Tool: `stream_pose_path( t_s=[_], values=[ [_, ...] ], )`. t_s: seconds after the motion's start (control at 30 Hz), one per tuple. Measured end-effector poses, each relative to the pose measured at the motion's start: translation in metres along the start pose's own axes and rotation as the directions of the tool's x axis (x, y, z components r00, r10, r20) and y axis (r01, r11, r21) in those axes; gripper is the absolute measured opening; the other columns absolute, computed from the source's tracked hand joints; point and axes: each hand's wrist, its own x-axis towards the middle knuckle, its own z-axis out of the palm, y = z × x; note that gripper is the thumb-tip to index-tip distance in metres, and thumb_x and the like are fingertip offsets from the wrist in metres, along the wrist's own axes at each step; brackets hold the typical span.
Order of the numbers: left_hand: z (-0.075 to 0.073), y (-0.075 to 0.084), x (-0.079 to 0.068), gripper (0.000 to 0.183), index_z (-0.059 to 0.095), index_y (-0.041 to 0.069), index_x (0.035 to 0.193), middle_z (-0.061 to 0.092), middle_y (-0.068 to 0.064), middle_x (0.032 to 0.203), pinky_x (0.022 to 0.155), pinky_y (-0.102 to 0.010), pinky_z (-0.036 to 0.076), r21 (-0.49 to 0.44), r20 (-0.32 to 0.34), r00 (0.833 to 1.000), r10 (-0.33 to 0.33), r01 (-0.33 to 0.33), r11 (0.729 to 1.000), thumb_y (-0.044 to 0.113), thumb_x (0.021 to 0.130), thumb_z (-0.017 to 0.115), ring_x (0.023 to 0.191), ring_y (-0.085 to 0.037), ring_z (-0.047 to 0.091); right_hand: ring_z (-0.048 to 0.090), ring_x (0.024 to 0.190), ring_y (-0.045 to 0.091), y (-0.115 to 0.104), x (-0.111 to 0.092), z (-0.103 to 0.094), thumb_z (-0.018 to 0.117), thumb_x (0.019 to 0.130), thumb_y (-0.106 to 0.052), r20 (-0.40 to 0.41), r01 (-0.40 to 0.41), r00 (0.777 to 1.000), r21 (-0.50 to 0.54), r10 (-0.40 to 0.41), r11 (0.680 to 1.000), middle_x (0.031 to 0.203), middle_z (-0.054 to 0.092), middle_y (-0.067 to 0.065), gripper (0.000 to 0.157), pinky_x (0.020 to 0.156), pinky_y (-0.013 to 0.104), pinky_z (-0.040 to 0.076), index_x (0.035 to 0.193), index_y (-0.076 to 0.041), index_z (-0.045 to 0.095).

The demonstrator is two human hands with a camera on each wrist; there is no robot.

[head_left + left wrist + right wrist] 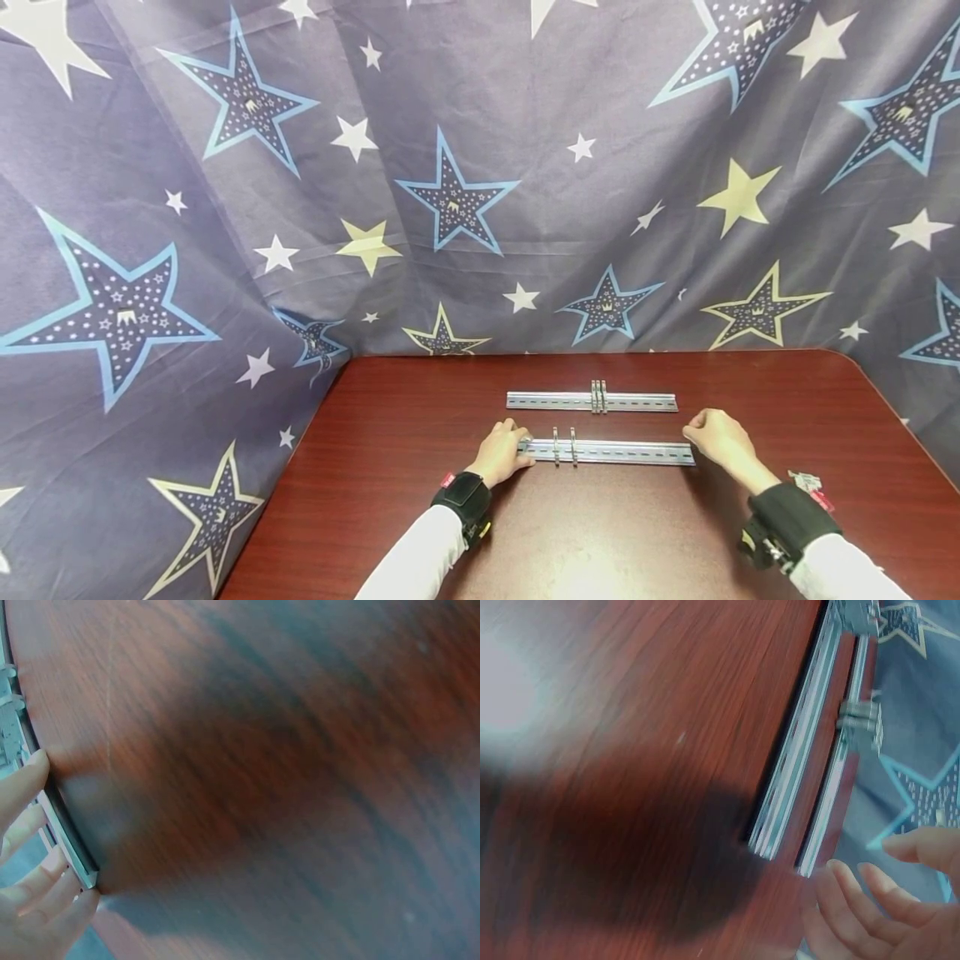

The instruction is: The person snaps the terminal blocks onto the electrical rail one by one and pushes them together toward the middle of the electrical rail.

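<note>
A slotted metal DIN rail (630,452) lies across the table nearer to me, carrying two narrow upright clips (565,447) set a little apart. My left hand (502,450) grips its left end; in the left wrist view the thumb is on one long edge and the fingers (45,889) are at the other side. Just off the rail's right end, my right hand (722,437) is raised with bent fingers. Thumb and fingers (862,907) stand apart around nothing in the right wrist view. Behind lies a second DIN rail (547,401) with three clips (598,397) close together.
The reddish-brown wooden table (390,467) meets a grey star-patterned cloth (487,275) at the back and left. A small pale grey item (805,481) lies beside my right wrist. Both wrists wear black bands (462,497).
</note>
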Motion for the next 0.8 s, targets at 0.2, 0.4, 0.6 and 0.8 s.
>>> stream_pose_path(
  t_s=[0.2, 0.4, 0.6, 0.8],
  values=[
    [0.001, 0.000, 0.000, 0.034, 0.064, 0.011, 0.092, 0.049, -0.003, 0.082, 0.060, -0.028, 0.042, 0.003, -0.001, 1.000, -0.001, 0.001, 1.000, 0.030, 0.066, 0.074, 0.078, -0.019, 0.048, 0.051, 0.060, 0.017, 0.022, -0.011, -0.017, 0.053, 0.073, -0.015, -0.008, -0.016, 1.000, -0.020, 0.016, 1.000, 0.066, 0.058, 0.007, 0.015, 0.054, 0.034, 0.038, 0.074, 0.000, 0.059],
    [0.001, -0.001, 0.000, 0.035, 0.064, 0.010, 0.094, 0.050, -0.004, 0.084, 0.062, -0.028, 0.043, 0.008, 0.003, 1.000, -0.004, 0.004, 1.000, 0.030, 0.066, 0.074, 0.079, -0.019, 0.048, 0.056, 0.065, 0.025, 0.043, -0.020, -0.027, 0.054, 0.073, -0.016, -0.010, -0.058, 0.998, -0.042, 0.057, 0.997, 0.070, 0.060, 0.011, 0.019, 0.054, 0.037, 0.040, 0.076, 0.001, 0.059],
    [0.001, -0.001, -0.001, 0.035, 0.063, 0.010, 0.094, 0.049, -0.004, 0.084, 0.062, -0.029, 0.043, 0.009, 0.003, 1.000, -0.001, 0.001, 1.000, 0.030, 0.067, 0.074, 0.079, -0.020, 0.048, 0.055, 0.062, 0.026, 0.059, -0.028, -0.035, 0.054, 0.075, -0.018, 0.005, -0.128, 0.992, -0.033, 0.128, 0.991, 0.074, 0.059, 0.017, 0.025, 0.050, 0.036, 0.041, 0.084, 0.006, 0.057],
    [0.001, 0.000, -0.002, 0.036, 0.063, 0.010, 0.094, 0.049, -0.003, 0.083, 0.063, -0.029, 0.043, 0.008, 0.004, 1.000, -0.008, 0.008, 1.000, 0.030, 0.067, 0.074, 0.080, -0.019, 0.048, 0.057, 0.067, 0.029, 0.075, -0.033, -0.039, 0.056, 0.074, -0.019, -0.004, -0.161, 0.987, -0.062, 0.161, 0.985, 0.079, 0.061, 0.020, 0.029, 0.055, 0.037, 0.041, 0.087, 0.007, 0.058]
  ],
)
